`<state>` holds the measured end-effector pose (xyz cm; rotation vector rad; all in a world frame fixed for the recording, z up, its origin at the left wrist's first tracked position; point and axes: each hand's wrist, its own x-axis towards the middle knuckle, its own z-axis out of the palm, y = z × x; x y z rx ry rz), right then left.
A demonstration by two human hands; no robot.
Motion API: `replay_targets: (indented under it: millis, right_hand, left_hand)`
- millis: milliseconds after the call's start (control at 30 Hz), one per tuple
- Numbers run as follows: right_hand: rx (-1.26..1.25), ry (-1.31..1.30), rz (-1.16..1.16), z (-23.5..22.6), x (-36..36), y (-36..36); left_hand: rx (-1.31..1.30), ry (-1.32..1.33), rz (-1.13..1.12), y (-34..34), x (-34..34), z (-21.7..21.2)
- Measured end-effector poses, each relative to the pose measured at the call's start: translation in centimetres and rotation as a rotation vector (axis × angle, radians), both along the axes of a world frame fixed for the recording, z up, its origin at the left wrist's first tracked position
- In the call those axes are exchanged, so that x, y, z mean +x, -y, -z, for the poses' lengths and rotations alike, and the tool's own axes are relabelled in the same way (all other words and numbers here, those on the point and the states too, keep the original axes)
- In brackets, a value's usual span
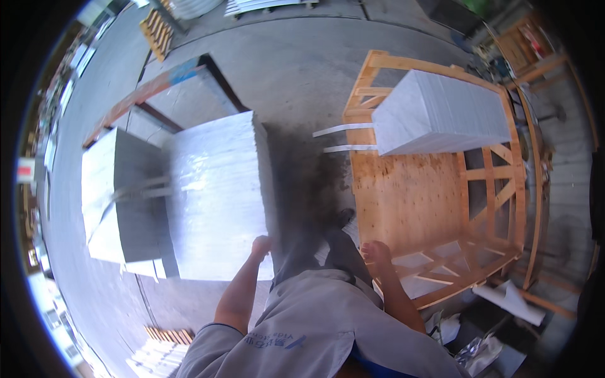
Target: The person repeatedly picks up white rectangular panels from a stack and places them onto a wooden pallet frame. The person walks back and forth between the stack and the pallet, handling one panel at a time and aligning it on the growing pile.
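Observation:
My left hand (261,245) is curled closed beside the near right edge of a tall stack of white slabs (217,189), and nothing shows in it. Whether it touches the slabs I cannot tell. Loosely balled, my right hand (376,252) hangs by the near left corner of an open wooden crate (409,195); no object shows in it either. Inside the crate's far end lies a block of stacked white slabs (441,113). Two white straps (343,129) stick out from that block over the crate's left side.
A second white slab stack (116,195) stands left of the first, with straps between them. Behind both is a rusty metal frame (148,94). A wooden pallet (156,33) leans far left. White sheet scraps (510,302) and crumpled plastic (479,354) lie near right.

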<state>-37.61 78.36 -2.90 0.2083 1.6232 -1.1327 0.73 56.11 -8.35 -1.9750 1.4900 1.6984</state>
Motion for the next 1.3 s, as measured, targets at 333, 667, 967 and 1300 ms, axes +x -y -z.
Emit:
replay_targets:
  millis: [333, 667, 967, 1300]
  right_hand:
    - [0.047, -0.377, -0.825, 4.2, 2.3, -4.9]
    - [0.025, -0.004, -0.528, 8.8, 2.6, -5.0]
    - [0.124, 0.011, -0.696, 6.7, 7.7, -10.5]
    - [0.171, 0.003, -0.717, 9.2, 16.6, -10.0]
  left_hand:
    - [-0.033, 0.042, -0.431, -13.2, 11.7, 1.7]
    - [0.139, 0.059, -0.700, -31.1, 13.1, -0.6]
    - [0.121, 0.040, -0.932, -37.7, 17.1, -2.0]
    - [-0.023, -0.086, -0.816, -34.8, 27.5, -0.7]
